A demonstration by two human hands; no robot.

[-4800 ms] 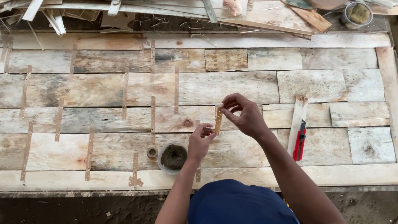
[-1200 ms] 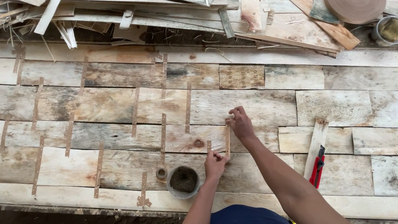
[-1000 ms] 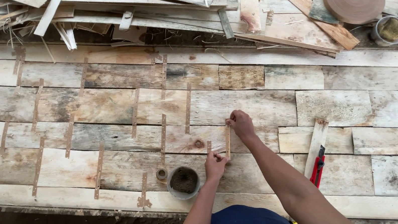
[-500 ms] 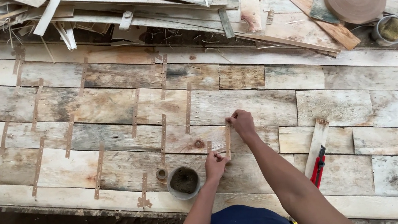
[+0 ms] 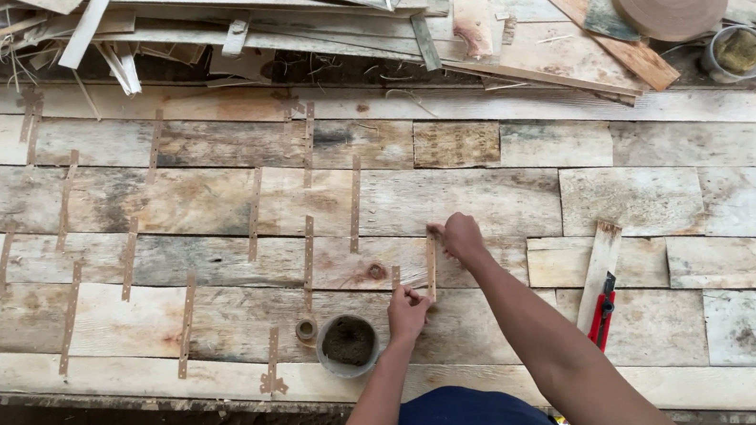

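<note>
I see my right hand (image 5: 461, 236), fingers curled, pressing the top of a thin tape strip (image 5: 430, 271) onto the veneer sheet (image 5: 492, 198). My left hand (image 5: 407, 313), at its six o'clock, pinches the strip's lower end.

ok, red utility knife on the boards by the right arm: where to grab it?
Take the red utility knife by its handle, from above. It lies flat, nearly upright in the view, beside a loose wood strip, so fingers close across its narrow sides. Right hand is nearest.

Even, soft daylight, faint shadows, no glare, sharp focus, slight wide-angle edge bending
</note>
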